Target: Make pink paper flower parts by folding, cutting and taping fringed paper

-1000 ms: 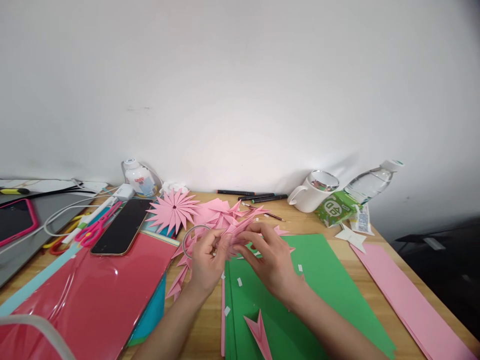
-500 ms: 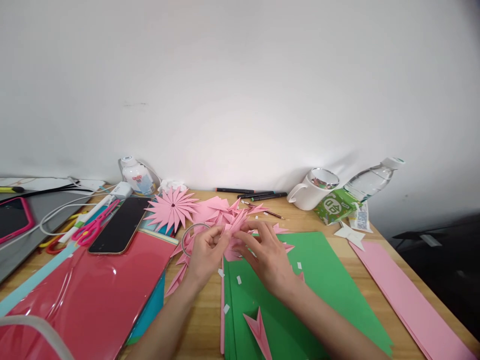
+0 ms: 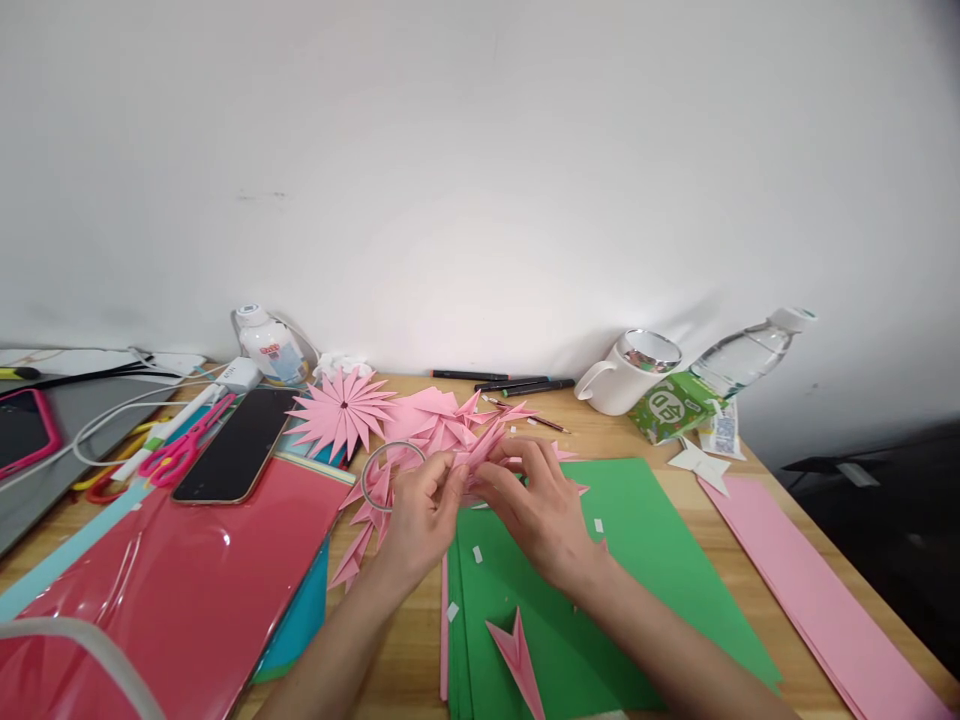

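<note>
Between my two hands is a folded pink paper piece [image 3: 484,450] with pointed ends. My left hand [image 3: 420,515] pinches its left side, thumb against fingers. On the right, my right hand [image 3: 544,510] has its bent fingers closed on the same piece. Fingers cover much of its lower part. A single folded pink paper point [image 3: 517,660] lies on the green paper stack [image 3: 637,600] below my hands. Just left of my left hand stands a tape roll [image 3: 367,480] among loose folded pink pieces [image 3: 356,555]. A finished-looking pink paper star [image 3: 341,412] lies behind it.
At left are a red sheet pack [image 3: 187,590], a phone [image 3: 236,445], pink scissors [image 3: 184,445] and a white bottle [image 3: 271,345]. Markers [image 3: 536,386], a mug [image 3: 619,385], a green box [image 3: 667,408] and a water bottle [image 3: 742,355] stand behind. Pink strips [image 3: 817,590] lie right.
The pink piece between my hands has tipped and now looks narrower, its lower part no longer hanging over the green paper. Both hands have shifted slightly. The view has moved a little.
</note>
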Demonstrator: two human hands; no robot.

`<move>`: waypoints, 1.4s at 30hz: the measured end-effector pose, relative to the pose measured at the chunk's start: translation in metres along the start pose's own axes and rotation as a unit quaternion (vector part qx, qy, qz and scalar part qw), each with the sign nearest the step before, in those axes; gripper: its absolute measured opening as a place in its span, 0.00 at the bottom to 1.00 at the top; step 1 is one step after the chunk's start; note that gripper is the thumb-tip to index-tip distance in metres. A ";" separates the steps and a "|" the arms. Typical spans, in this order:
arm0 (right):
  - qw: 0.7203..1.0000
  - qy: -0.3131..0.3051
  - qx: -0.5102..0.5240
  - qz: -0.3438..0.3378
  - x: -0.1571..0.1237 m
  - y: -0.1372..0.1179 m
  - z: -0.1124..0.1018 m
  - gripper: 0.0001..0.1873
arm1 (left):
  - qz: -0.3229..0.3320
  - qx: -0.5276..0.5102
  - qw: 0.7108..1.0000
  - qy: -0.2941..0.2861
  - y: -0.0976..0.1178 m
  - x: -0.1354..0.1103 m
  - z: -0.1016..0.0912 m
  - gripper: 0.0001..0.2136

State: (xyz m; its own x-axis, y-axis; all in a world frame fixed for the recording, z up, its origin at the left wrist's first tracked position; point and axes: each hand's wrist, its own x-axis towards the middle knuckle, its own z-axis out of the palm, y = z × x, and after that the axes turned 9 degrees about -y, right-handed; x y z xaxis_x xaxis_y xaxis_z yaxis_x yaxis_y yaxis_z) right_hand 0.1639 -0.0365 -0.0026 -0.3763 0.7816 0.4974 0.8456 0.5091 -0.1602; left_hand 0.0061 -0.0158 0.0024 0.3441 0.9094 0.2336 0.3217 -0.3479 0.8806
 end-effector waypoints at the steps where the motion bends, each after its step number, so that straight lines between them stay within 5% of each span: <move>1: 1.000 -0.001 -0.003 -0.005 0.000 0.000 0.000 0.07 | 0.011 0.015 1.000 0.001 0.000 0.000 0.000 0.14; 11: 0.999 0.003 -0.037 -0.038 0.004 0.003 -0.005 0.05 | 0.130 0.083 0.988 0.018 -0.003 -0.004 0.001 0.11; 16: 0.993 0.071 0.076 -0.060 0.006 0.007 -0.007 0.03 | 0.156 0.100 0.982 0.027 -0.007 -0.004 0.002 0.12; 42: 0.981 0.154 0.110 -0.037 -0.006 0.002 0.012 0.11 | 0.081 0.084 0.993 -0.007 -0.002 -0.001 0.002 0.15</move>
State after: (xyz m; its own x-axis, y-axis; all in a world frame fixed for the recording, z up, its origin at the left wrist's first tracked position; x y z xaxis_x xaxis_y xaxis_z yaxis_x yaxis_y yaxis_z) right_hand 0.1632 -0.0365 -0.0160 -0.2733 0.6112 0.7427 0.7054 0.6523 -0.2772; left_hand 0.0065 -0.0167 0.0000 0.4149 0.8360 0.3591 0.4042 -0.5230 0.7504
